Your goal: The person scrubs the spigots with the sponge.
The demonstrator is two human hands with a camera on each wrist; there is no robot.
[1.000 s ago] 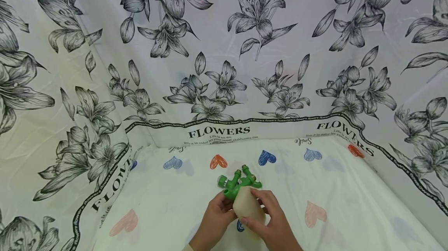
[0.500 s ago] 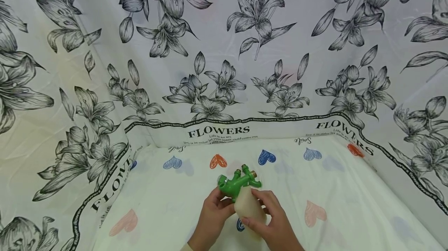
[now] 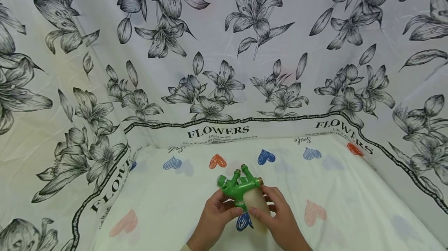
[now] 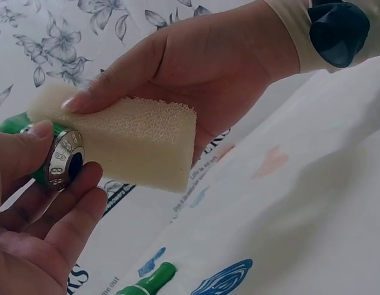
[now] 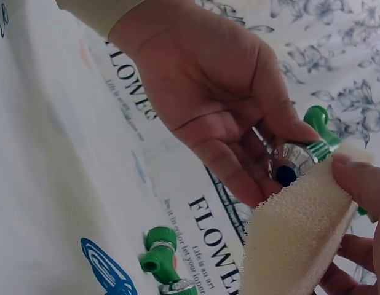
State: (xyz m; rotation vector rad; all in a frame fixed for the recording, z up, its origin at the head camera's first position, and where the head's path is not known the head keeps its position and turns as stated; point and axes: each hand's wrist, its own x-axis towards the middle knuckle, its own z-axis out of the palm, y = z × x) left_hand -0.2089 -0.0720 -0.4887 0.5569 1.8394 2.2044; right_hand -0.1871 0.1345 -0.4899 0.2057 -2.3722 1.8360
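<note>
Clock read on the head view, with the green tap (image 3: pixel 236 193) at centre.

Noted left hand (image 3: pixel 217 215) between 7 and 8 o'clock, with forearm running down toward 7. Grip narrow: tap pinched at its chrome collar (image 4: pixel 64 158) between thumb and fingertips, with remaining fingers bent loosely below. Noted right hand (image 3: pixel 281 213) at 4 o'clock, with forearm running down toward 5. Grip firm, around the cream sponge (image 3: pixel 253 200): thumb laid across one face, fingers curled around the opposite side. Sponge found between 4 and 5 o'clock, tilted and overlapping the tap body; cannot tell exact points of contact.

Count of items as follows. Hands: two. Sponges: one, with rough porous surface visible in both wrist views. Taps: one raised in the left hand, with brass end (image 3: pixel 259 181) toward 2 o'clock; at least one lying tap (image 5: pixel 166 265), found on the white cover (image 3: pixel 157 204) toward 11 to 12 o'clock. Cannot tell, owing to overlap, whether more than one lies there. Pink hearts on the cover: two, between 8 and 9 o'clock and between 3 and 4. Nearest beyond the taps: one red heart (image 3: pixel 218 161) at 11 o'clock, one dark blue heart (image 3: pixel 266 157) at 1. Upright at 12 o'clock: flower-printed cloth (image 3: pixel 210 29).
</note>
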